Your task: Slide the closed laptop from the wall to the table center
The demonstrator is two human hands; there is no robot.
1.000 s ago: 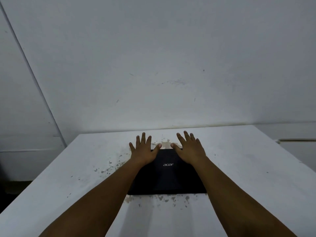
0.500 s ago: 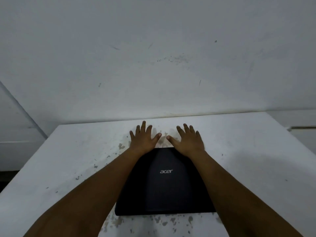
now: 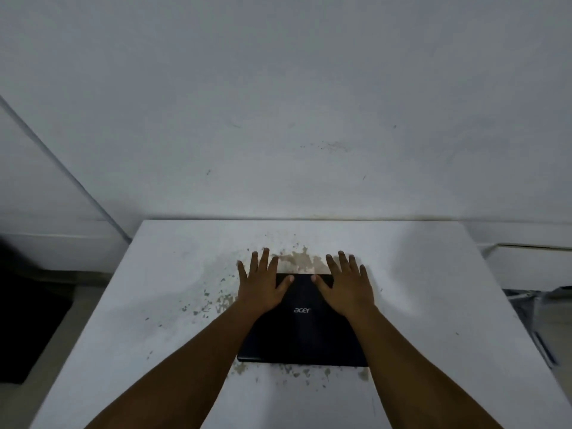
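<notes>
A closed black laptop with a silver logo lies flat on the white table, a short way out from the back wall. My left hand rests palm-down on its far left corner, fingers spread and reaching past the far edge onto the table. On the far right corner my right hand lies the same way. Both thumbs point inward along the lid's far edge. My forearms cover the laptop's left and right sides.
Brownish stains and chipped paint mark the table just beyond and around the laptop. The table's left edge drops to a dark floor. Grey clutter sits off the right edge.
The laptop has slid a little toward me, away from the wall. My hands have moved apart toward the lid's far corners, and the view has shifted.
</notes>
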